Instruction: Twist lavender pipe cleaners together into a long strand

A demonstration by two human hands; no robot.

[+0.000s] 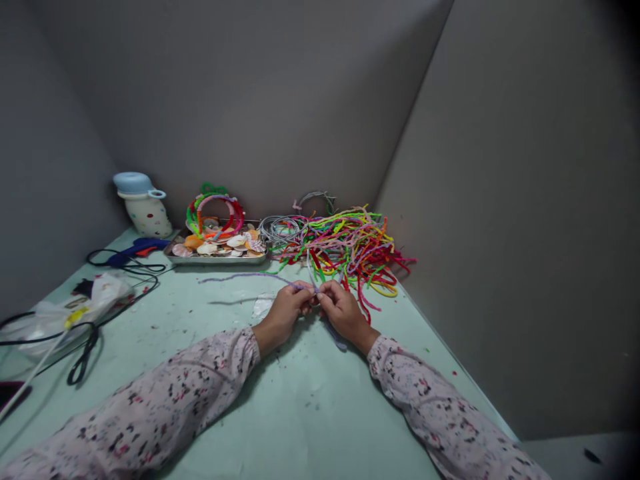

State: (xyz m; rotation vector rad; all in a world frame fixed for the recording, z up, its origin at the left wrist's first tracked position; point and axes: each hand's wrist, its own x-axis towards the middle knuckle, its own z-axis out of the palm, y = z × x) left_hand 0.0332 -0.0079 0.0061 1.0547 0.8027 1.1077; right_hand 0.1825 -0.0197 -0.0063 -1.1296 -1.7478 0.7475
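Observation:
My left hand point(290, 307) and my right hand point(343, 310) meet above the table, fingertips pinched almost together. Between them is a pale purple pipe cleaner point(245, 275), one length of it sticking out to the left, clear of the tabletop. Another purplish length hangs below my right hand, and a pale one rises between the hands. Where the strands cross, my fingers cover them. Just beyond my hands lies a tangled pile of coloured pipe cleaners point(350, 240).
A metal tray point(220, 261) of seashells stands at the back, with rings wrapped in coloured pipe cleaner point(215, 200) on it. Grey wire coils point(283, 230) lie beside it. Leftward are a bottle point(147, 212), a blue glue gun point(133, 251), black cable point(93, 343) and a plastic bag point(110, 291).

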